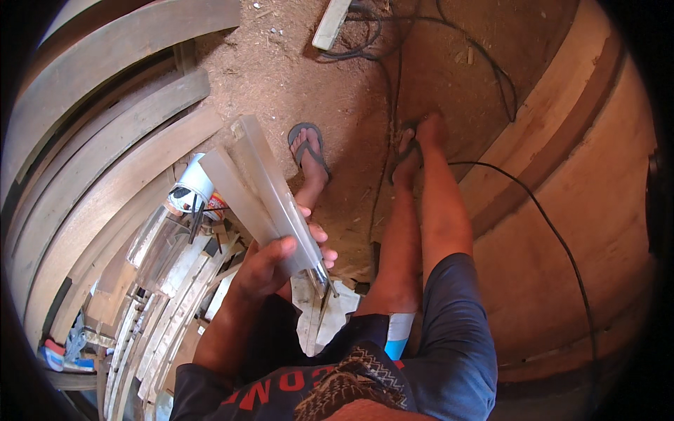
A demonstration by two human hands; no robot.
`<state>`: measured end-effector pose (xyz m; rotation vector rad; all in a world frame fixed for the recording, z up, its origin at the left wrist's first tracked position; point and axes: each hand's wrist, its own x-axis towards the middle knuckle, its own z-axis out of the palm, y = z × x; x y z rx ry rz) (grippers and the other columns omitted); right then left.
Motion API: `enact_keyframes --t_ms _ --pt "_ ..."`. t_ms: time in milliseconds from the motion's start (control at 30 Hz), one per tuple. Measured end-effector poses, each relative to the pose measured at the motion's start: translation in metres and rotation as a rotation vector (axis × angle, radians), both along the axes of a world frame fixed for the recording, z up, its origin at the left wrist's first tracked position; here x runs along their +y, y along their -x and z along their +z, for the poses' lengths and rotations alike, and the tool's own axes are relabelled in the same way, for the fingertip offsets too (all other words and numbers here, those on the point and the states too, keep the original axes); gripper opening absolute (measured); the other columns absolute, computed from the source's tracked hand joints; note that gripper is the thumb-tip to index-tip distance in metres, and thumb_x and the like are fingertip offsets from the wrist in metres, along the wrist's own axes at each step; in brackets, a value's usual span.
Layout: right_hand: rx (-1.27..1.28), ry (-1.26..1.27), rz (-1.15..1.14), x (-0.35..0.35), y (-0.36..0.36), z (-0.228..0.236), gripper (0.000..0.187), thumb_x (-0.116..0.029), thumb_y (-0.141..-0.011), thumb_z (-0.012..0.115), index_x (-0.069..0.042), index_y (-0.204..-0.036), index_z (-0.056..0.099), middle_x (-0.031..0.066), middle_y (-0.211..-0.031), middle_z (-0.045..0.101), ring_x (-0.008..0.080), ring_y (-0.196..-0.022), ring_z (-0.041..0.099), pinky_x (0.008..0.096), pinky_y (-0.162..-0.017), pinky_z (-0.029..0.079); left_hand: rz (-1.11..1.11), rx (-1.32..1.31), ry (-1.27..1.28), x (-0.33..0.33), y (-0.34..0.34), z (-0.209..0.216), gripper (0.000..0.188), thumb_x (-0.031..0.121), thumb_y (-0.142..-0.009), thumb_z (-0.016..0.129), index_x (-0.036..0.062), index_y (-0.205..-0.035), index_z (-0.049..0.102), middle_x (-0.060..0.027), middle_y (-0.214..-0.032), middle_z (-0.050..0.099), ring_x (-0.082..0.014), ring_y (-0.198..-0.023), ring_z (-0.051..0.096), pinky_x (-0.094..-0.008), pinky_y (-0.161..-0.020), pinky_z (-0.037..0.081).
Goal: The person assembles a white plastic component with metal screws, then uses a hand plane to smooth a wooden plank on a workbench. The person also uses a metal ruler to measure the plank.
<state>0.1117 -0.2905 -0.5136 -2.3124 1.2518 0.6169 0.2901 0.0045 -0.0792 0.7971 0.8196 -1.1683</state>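
Note:
My left hand is closed around the lower end of two long, pale bars. One is a flat, matte bar; the other is a glossy, channel-shaped bar. They spread apart in a narrow V toward their far ends. A small shiny metal piece shows below my grip. My right arm stretches far forward, and my right hand is low beside my right foot in its sandal. Shadow and the angle hide its fingers, so whatever it touches cannot be made out.
Curved wooden planks rise on the left, above stacked wood strips and a white bucket. Black cable loops over the dusty brown floor. A thin black cord crosses the curved wooden wall at right.

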Motion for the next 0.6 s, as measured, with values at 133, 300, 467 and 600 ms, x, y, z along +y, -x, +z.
enact_keyframes --t_ms 133,300,467,600 --pt "-0.128 -0.022 -0.037 -0.013 -0.039 0.068 0.023 -0.019 -0.091 0.063 0.001 -0.097 0.071 0.0252 -0.099 0.073 0.0461 -0.095 0.07 0.0513 -0.082 0.055 0.12 0.027 0.017 -0.007 -0.002 0.02 0.054 0.021 -0.1 0.064 0.0069 -0.148 0.042 -0.0194 -0.124 0.065 -0.0397 -0.109 0.072 -0.054 -0.097 0.06" --pt "-0.41 -0.1 -0.154 -0.01 -0.095 0.236 0.018 -0.015 -0.089 0.067 0.001 -0.097 0.07 0.0161 -0.084 0.07 0.0296 -0.076 0.068 0.0414 -0.072 0.054 0.186 -0.136 0.104 -0.037 -0.017 0.071 0.051 0.029 -0.108 0.053 0.0094 -0.152 0.039 -0.0164 -0.13 0.064 -0.0374 -0.114 0.07 -0.055 -0.096 0.06" --pt "-0.735 -0.296 -0.302 0.002 -0.128 0.481 0.007 -0.007 -0.089 0.071 -0.002 -0.094 0.069 0.0031 -0.07 0.06 0.008 -0.063 0.052 0.0273 -0.059 0.046 0.296 -0.167 0.184 -0.073 -0.038 0.163 0.049 0.032 -0.108 0.054 0.0128 -0.152 0.04 -0.0154 -0.134 0.062 -0.038 -0.119 0.067 -0.0556 -0.101 0.057" --pt "-0.967 -0.206 -0.089 0.005 -0.128 0.69 0.011 -0.003 -0.084 0.075 -0.003 -0.094 0.072 0.0044 -0.078 0.068 0.0105 -0.063 0.058 0.0262 -0.059 0.048 0.305 -0.24 0.184 -0.094 -0.048 0.261 0.048 0.031 -0.108 0.055 0.0129 -0.151 0.042 -0.015 -0.135 0.062 -0.0386 -0.121 0.066 -0.0552 -0.102 0.057"
